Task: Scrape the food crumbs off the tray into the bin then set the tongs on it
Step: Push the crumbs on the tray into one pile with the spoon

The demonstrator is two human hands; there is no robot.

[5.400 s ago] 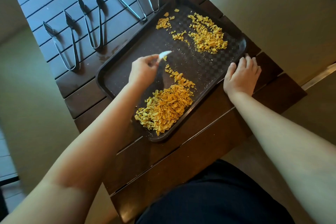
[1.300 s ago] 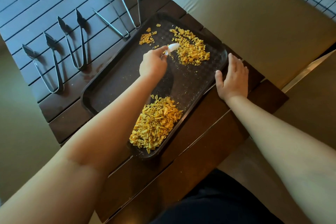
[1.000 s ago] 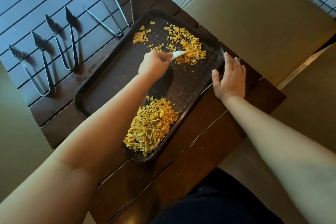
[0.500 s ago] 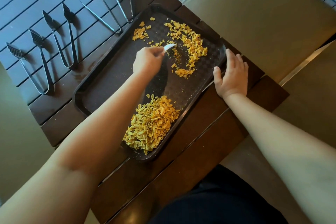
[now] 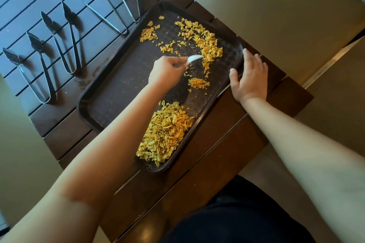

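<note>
My left hand (image 5: pixel 167 72) reaches across the dark tray (image 5: pixel 110 92), fingers curled round a small white scraper (image 5: pixel 194 58) whose blade points away from my wrist toward the far right corner. Nearer me than that grip, against the near rim, lies the big crumb pile (image 5: pixel 165 134). Just beyond the blade, loose crumbs (image 5: pixel 205 43) trail toward the far end. My right hand (image 5: pixel 248 76) lies flat, fingers straight, against the tray's right rim. Farthest off, left of the grip, four tongs (image 5: pixel 67 41) lie on the slatted table (image 5: pixel 227 144), their jaws pointing away.
</note>
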